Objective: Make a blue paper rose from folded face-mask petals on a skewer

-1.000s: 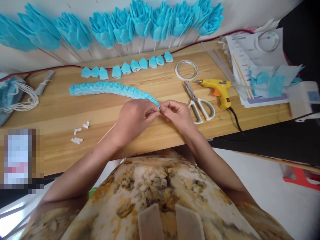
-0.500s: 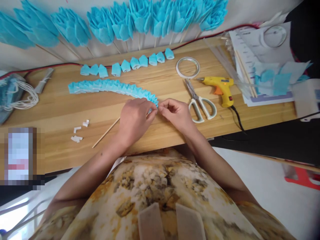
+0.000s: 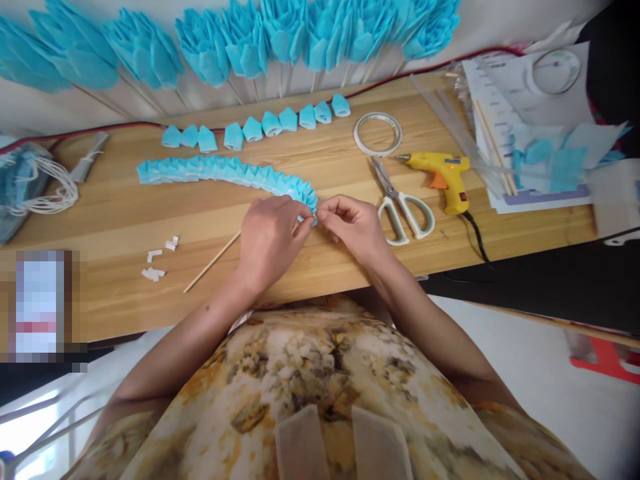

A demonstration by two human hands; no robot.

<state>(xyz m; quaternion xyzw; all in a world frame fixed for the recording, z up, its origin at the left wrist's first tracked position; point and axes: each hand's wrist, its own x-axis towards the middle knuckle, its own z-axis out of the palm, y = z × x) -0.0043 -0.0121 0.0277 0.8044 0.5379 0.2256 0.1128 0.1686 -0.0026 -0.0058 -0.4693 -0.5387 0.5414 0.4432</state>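
Note:
My left hand [image 3: 273,237] is closed in a pinch beside the right end of a curved row of folded blue petals [image 3: 220,170]. A bit of blue shows at its fingertips, but I cannot tell whether it is a held piece or the row's end. Almost touching those fingertips, my right hand [image 3: 356,225] also pinches thumb and forefinger together; what they hold, if anything, is too small to name. From under my left hand a thin wooden stick [image 3: 213,262] slants toward the table's front edge. White-handled scissors [image 3: 400,203] lie just right of my right hand.
Behind the row sit several rolled blue pieces [image 3: 253,130]. A tape roll [image 3: 377,133] and a yellow glue gun [image 3: 445,173] with a cord lie to the right. Small white scraps [image 3: 155,257] and a phone [image 3: 40,307] are at left. Blue flowers [image 3: 245,43] on sticks line the wall.
Both hands keep nearly the same place and pinch at the end of the petal row. The view has shifted very slightly; nothing on the table has visibly moved.

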